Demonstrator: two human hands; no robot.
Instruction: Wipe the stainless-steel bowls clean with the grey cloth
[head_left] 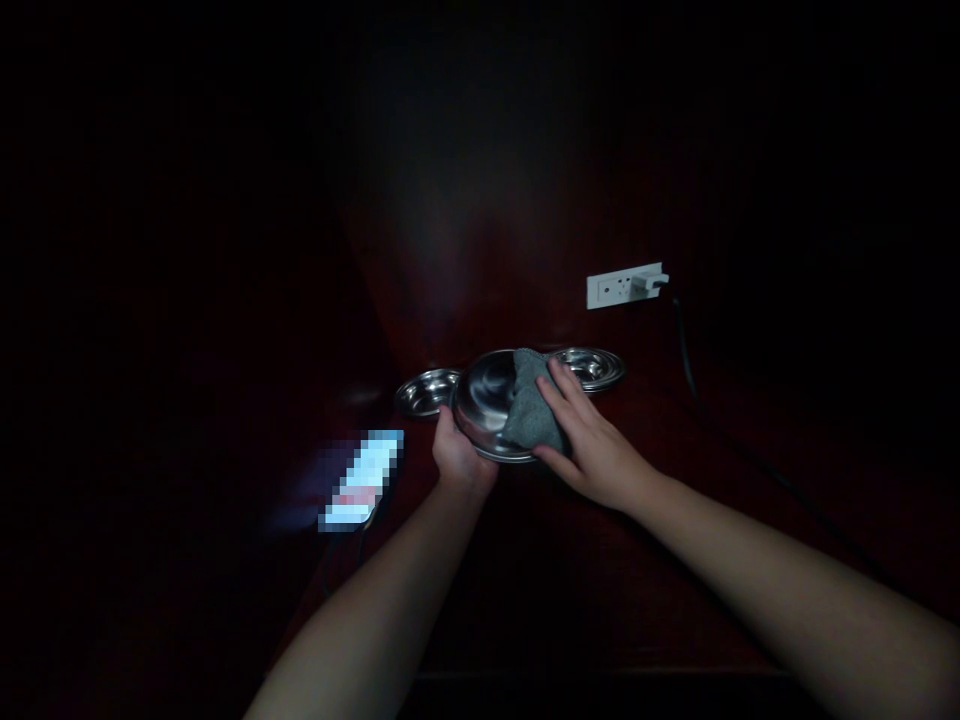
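Left: phone [364, 478], probably, screen lit. Then shallow steel dish [427, 393]. Left hand [459, 458] clamped on near-left rim of round steel bowl [481, 397], between hands. Gray cloth [535, 415], long axis far-to-near, over bowl's right side; right hand [600, 450] clasps it from right. Steel dishes [604, 372] behind.

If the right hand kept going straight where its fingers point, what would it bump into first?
The cloth, which the right hand already touches, and then probably the dish behind it; depth past them is unclear.
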